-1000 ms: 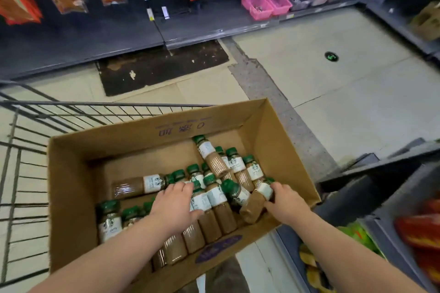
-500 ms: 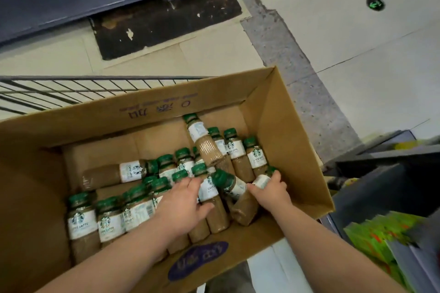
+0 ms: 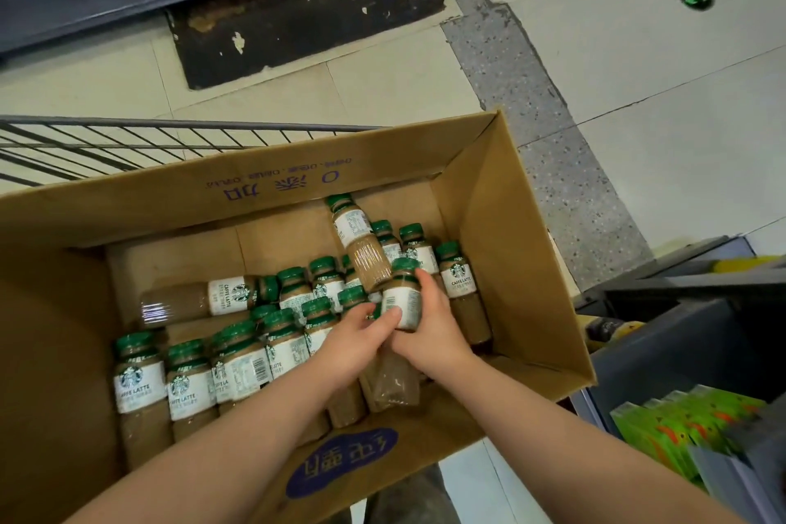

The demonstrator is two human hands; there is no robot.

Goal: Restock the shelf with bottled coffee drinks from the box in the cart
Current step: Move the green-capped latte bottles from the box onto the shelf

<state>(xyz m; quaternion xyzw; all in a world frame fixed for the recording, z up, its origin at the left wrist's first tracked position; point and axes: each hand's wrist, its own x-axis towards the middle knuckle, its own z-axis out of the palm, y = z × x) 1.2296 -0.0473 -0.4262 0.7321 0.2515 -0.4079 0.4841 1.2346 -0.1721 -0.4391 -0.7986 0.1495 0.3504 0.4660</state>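
Cart (image 3: 127, 140) wire rim at far side; cardboard box (image 3: 510, 247) inside it; coffee bottles (image 3: 140, 379) crowd the box floor, some upright, some toppled; held bottle (image 3: 404, 302) sits above the pile, mid-box; right hand (image 3: 434, 336) fingers wrapped round its label, left hand (image 3: 357, 342) pinching its near side; judgement: lift straight up, clear neighbouring caps, support the base
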